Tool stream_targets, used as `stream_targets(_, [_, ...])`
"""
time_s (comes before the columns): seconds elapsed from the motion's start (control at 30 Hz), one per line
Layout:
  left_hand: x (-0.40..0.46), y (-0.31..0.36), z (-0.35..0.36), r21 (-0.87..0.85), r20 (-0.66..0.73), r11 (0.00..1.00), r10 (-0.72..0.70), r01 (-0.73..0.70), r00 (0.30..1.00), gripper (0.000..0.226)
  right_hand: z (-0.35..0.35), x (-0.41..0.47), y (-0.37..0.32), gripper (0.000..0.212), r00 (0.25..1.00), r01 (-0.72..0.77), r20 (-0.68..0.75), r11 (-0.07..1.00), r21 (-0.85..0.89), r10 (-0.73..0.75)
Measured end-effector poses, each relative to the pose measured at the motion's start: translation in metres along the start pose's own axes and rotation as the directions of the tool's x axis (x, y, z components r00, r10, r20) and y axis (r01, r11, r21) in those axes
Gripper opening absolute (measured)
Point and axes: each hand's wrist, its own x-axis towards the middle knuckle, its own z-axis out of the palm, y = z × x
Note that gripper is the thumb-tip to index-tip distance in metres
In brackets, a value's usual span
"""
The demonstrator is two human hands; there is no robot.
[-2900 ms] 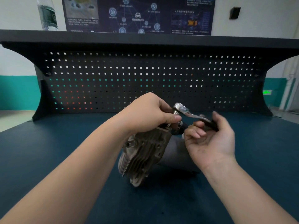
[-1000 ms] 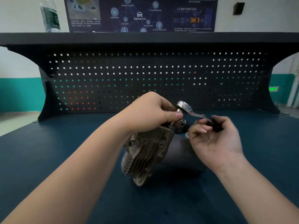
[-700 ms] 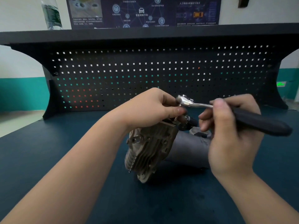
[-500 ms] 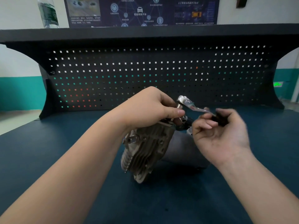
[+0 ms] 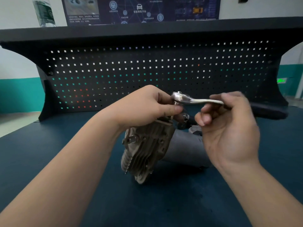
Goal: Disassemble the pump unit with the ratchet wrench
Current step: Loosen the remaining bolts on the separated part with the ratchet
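Ratchet wrench (image 5: 196, 100) lies level, head leftward.

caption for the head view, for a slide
Left hand steadies the socket while right hand holds the ratchet wrench atop the pump unit.

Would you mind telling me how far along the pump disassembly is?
Nothing looks removed: the finned cover still sits on the pump unit. In hand: left hand steadies the ratchet wrench head, right hand swings its handle. Left: the fasteners and cover.
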Motion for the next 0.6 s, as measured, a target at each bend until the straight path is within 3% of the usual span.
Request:
stream_targets(0.03, [0.0, 0.001, 0.001, 0.014, -0.011, 1.0, 0.001, -0.001, 1.0, 0.015, -0.004, 0.005, 0.001, 0.026, 0.975, -0.181, -0.092, 0.963, 0.2, 0.202])
stream_targets(0.1, [0.001, 0.004, 0.004, 0.041, -0.038, 0.999, -0.006, 0.007, 0.999, 0.016, -0.008, 0.012, 0.002, 0.033, 0.851, -0.351, -0.196, 0.806, 0.477, 0.487])
stream_targets(0.17, [0.001, 0.006, 0.006, 0.062, -0.063, 0.998, -0.025, 0.029, 0.998, 0.018, -0.011, 0.015, 0.007, 0.027, 0.796, -0.373, -0.221, 0.743, 0.555, 0.564])
stream_targets(0.27, [0.001, 0.008, 0.008, 0.061, -0.109, 0.996, -0.054, 0.061, 0.993, 0.02, -0.012, 0.013, 0.011, 0.027, 0.901, -0.305, -0.18, 0.872, 0.382, 0.394])
stream_targets(0.33, [0.001, 0.007, 0.008, 0.06, -0.121, 0.996, -0.057, 0.065, 0.991, 0.02, -0.013, 0.006, 0.008, 0.023, 0.999, -0.003, -0.051, 1.0, -0.024, 0.002])
stream_targets(0.37, [0.001, 0.006, 0.007, 0.059, -0.116, 0.997, -0.048, 0.055, 0.992, 0.019, -0.01, 0.002, 0.006, 0.022, 0.972, 0.232, 0.08, 0.935, -0.267, -0.219])
stream_targets(0.43, [0.001, 0.003, 0.004, 0.019, -0.081, 1.0, -0.016, 0.018, 0.997, 0.015, -0.008, -0.004, 0.006, 0.019, 0.853, 0.522, 0.321, 0.697, -0.492, -0.412])
stream_targets(0.47, [0.0, 0.002, 0.003, -0.008, -0.052, 1.0, 0.002, -0.002, 0.999, 0.014, -0.007, -0.005, 0.006, 0.018, 0.84, 0.543, 0.337, 0.671, -0.506, -0.425])
stream_targets(0.5, [-0.001, 0.0, 0.001, -0.028, -0.024, 0.999, 0.017, -0.018, 1.0, 0.015, -0.006, -0.006, 0.005, 0.017, 0.868, 0.495, 0.292, 0.727, -0.476, -0.4])
stream_targets(0.57, [-0.002, -0.002, 0.0, -0.042, -0.004, 0.999, 0.027, -0.027, 1.0, 0.016, -0.002, -0.001, 0.001, 0.017, 0.98, 0.193, 0.093, 0.956, -0.223, -0.176])
stream_targets(0.6, [-0.001, -0.002, 0.0, -0.038, -0.02, 0.999, 0.023, -0.023, 1.0, 0.015, -0.003, 0.002, 0.001, 0.019, 1.0, -0.013, -0.004, 1.0, -0.023, 0.012])
